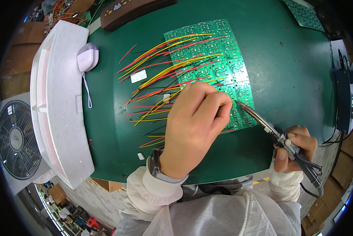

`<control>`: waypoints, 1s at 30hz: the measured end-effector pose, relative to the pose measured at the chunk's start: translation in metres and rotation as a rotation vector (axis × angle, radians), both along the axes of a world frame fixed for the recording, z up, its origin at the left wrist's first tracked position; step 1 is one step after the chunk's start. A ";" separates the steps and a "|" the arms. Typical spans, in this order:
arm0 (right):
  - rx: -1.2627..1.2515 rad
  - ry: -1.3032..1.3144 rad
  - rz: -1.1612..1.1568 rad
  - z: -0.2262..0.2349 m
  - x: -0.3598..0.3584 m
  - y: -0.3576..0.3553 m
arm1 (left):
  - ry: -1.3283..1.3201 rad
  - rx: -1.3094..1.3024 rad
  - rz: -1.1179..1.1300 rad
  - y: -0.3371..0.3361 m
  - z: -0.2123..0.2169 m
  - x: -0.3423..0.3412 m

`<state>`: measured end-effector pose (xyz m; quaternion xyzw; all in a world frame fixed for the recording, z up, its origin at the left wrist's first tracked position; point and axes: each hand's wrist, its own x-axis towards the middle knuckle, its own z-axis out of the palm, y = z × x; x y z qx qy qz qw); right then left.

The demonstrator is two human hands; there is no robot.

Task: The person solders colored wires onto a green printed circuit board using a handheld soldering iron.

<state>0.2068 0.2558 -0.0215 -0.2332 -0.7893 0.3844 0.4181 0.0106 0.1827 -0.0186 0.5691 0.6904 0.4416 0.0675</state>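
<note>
Soldering iron (280, 137) sits gripped in the right hand (294, 151), fingers wrapped round its handle, its tip slanting up-left to meet the green circuit board panel (219, 51) just beside the left hand's fingertips. The left hand (192, 126) is curled closed over the panel's near edge, thumb and fingers pinched together; what they pinch is hidden, though it seems to be a thin wire. Red, yellow and black wires (164, 67) fan out from the panel, spreading left of and beyond the left hand across the green bench (286, 70). Well to the left of both hands lies a white foam block (56, 98), with a small pale lilac device (87, 57) touching its far edge. A fan (15, 139) stands left of the foam
</note>
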 end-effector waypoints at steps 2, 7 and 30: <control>0.013 -0.001 0.009 -0.001 -0.002 -0.001 | 0.004 0.005 0.004 -0.001 -0.002 0.000; 0.078 0.003 0.032 0.001 -0.002 0.001 | -0.009 0.014 0.000 0.000 -0.002 0.001; 0.026 0.173 -0.232 -0.002 -0.008 0.006 | 0.015 0.025 0.013 0.000 -0.004 0.003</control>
